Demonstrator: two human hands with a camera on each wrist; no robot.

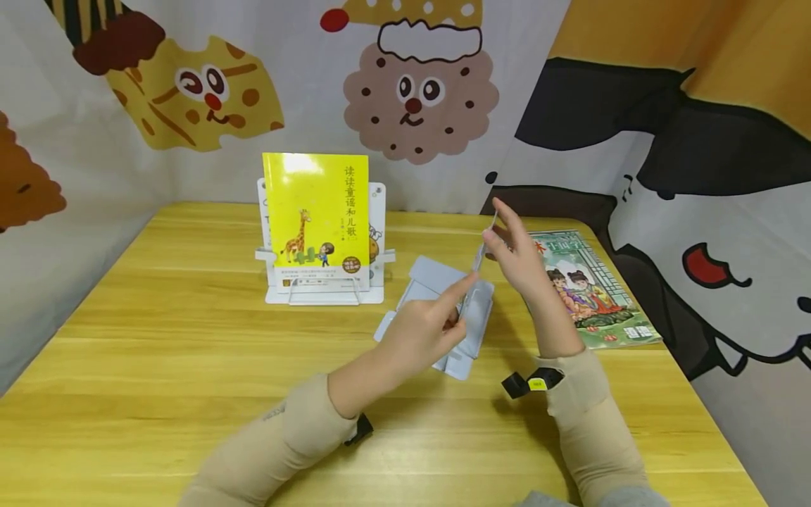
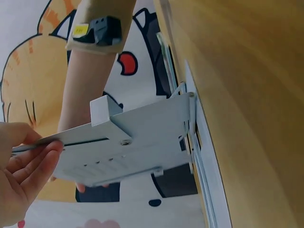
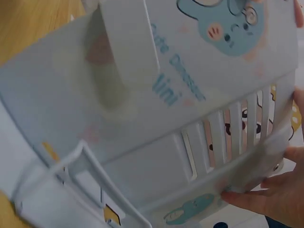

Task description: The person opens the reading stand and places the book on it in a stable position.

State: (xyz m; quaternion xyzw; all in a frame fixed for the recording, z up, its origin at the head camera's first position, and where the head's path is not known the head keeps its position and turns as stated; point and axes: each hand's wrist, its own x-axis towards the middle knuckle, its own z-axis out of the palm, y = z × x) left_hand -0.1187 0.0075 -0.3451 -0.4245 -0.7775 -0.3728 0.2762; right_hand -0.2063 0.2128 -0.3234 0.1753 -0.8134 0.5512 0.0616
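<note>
A white metal book stand (image 1: 437, 273) rests on the table in front of me, its base flat and its back panel (image 2: 142, 128) raised, seen nearly edge-on from the head. In the left wrist view my left hand (image 2: 23, 166) pinches the panel's edge between thumb and fingers. My right hand (image 1: 516, 257) grips the panel's upper part on the right side. Slots, a blue dinosaur print and a bent wire support (image 3: 90, 161) show on the panel in the right wrist view, where the fingers of my right hand (image 3: 270, 194) hold its edge.
Behind, to the left, a yellow book (image 1: 319, 218) leans upright on another white stand (image 1: 272, 292). A green illustrated magazine (image 1: 595, 303) lies at the right, near the table edge. A cartoon-printed curtain (image 1: 304, 91) hangs behind the wooden table (image 1: 158, 338).
</note>
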